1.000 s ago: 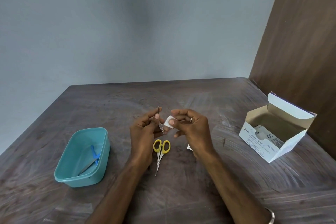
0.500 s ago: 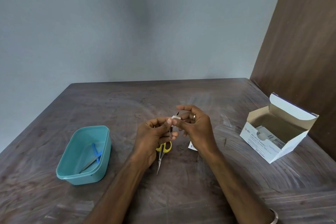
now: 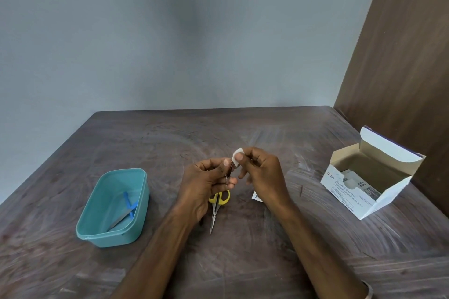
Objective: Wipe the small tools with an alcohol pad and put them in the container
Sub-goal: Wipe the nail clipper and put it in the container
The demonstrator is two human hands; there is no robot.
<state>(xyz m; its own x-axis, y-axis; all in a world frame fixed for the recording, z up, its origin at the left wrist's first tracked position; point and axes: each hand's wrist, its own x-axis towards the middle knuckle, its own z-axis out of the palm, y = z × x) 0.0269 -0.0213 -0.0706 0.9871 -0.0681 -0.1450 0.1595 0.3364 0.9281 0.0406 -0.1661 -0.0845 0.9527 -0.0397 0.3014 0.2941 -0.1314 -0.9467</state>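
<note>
my right hand (image 3: pixel 261 172) has slid the pinched alcohol pad (image 3: pixel 237 154) up to the tip of the small metal tool (image 3: pixel 228 176) gripped in my left hand (image 3: pixel 206 183); wipe nearly done, container (image 3: pixel 114 209) next.

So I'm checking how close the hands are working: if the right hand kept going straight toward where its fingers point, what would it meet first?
Probably the left hand: the right hand, pinching the white pad, points left at it across the small metal tool.
</note>
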